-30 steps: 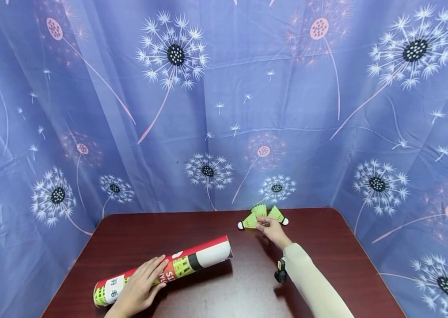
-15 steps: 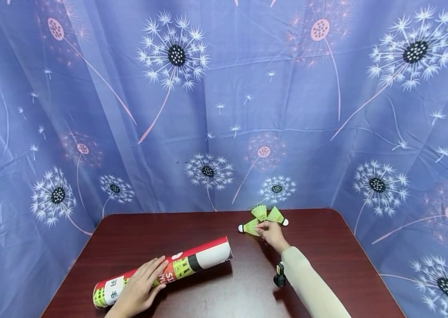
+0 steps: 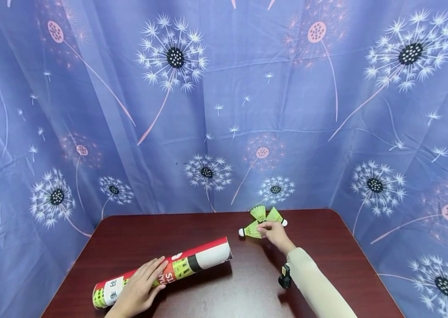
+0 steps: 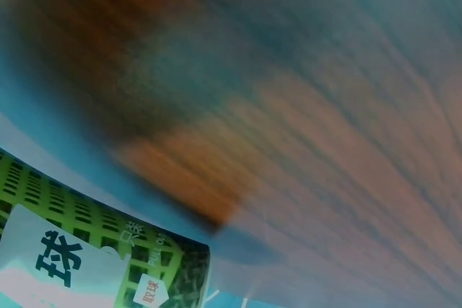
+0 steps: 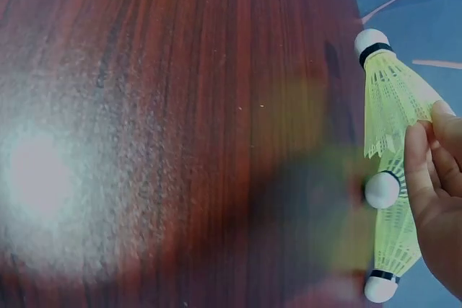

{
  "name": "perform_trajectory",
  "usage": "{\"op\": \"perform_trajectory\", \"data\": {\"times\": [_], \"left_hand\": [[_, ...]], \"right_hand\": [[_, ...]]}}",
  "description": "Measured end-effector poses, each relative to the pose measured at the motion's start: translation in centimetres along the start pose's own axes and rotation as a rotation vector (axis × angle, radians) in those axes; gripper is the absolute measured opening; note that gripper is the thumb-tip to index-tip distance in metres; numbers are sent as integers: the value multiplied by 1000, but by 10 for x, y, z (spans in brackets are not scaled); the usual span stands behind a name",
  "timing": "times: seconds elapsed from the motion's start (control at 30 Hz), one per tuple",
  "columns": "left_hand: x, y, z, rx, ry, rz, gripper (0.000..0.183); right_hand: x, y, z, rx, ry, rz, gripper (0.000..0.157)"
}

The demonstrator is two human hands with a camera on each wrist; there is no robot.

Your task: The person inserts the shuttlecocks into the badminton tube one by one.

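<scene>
My left hand [image 3: 139,286] rests across a printed shuttlecock tube [image 3: 212,255], fingers extended over its top and thumb along its near side. The tube lies diagonally on the table, its right end farther away; its lettered green end [image 4: 162,254] appears in the left wrist view. At the far edge my right hand [image 3: 275,234] pinches the skirt rim of a yellow-green shuttlecock [image 3: 251,230], whose white cork points left. Two similar ones lie behind it: a middle shuttlecock [image 3: 258,213], its cork [image 5: 382,190] showing in the right wrist view, and a right shuttlecock [image 3: 275,215].
The dark red-brown wooden table [image 3: 319,247] has rounded far corners. A blue curtain [image 3: 232,97] with dandelion prints hangs round its back and sides. A small black device [image 3: 285,277] is worn at the right wrist, beside the pale sleeve [image 3: 315,278].
The shuttlecock pinched by my right hand has shifted slightly nearer, away from the other two. My left hand and the tube have stayed in place.
</scene>
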State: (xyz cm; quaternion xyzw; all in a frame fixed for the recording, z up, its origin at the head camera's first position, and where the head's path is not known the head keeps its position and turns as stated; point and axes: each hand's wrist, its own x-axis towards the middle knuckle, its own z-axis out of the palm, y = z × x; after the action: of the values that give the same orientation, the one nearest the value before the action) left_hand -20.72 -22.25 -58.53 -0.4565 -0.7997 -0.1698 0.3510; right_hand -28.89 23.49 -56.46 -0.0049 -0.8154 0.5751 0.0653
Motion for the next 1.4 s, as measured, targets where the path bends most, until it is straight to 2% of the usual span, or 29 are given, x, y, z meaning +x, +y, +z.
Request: {"op": "perform_trajectory", "data": {"times": [0.2,0.43,0.6,1.0,1.2,1.4], "left_hand": [[1,-1,0,3,-7,-7,54],[3,-1,0,2,-7,-1,54],[2,0,0,6,-12,-9,54],[1,1,2,2,-9,-9,55],[4,-1,3,9,14,13,54],[3,1,2,15,1,17,54]], "right_hand": [[-3,-8,-8,-2,-57,-15,13],[-12,-13,-17,28,-173,-123,19],[-19,-18,-18,69,-258,-169,21],[-39,-53,-7,118,-343,-209,17],[-44,-59,4,124,-361,-205,18],[-46,-62,16,127,-382,-204,18]]}}
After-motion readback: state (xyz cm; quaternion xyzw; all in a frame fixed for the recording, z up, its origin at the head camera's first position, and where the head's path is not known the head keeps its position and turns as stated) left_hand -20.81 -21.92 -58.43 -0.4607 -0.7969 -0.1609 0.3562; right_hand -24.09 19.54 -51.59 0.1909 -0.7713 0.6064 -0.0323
